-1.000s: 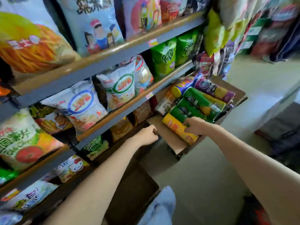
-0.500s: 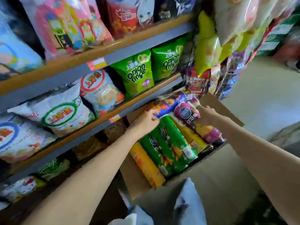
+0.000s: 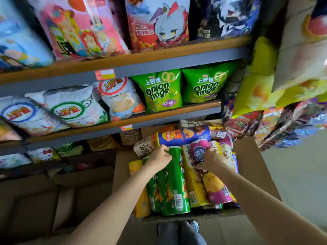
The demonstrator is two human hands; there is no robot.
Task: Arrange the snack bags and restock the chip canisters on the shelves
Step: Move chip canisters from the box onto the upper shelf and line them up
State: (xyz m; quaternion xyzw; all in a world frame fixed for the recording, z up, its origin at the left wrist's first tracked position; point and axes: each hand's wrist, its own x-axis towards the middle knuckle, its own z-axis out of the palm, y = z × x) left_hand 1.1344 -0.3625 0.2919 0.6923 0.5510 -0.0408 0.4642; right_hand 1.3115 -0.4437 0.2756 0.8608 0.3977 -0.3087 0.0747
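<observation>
Both hands are down in the cardboard box (image 3: 251,156): left hand (image 3: 160,157) grips the top of a green canister (image 3: 174,183), right hand (image 3: 211,159) grips a purple canister (image 3: 215,190). Best to lift each straight out, one at a time, so neighbours don't roll, then stand them upright on a shelf (image 3: 177,119).

Both forearms are bare, no sleeves, watch or rings showing. Below, grey-blue jeans (image 3: 178,234) and a pale shoe (image 3: 194,224).

Chip canisters (image 3: 174,181) flat in box (image 3: 251,156)
</observation>
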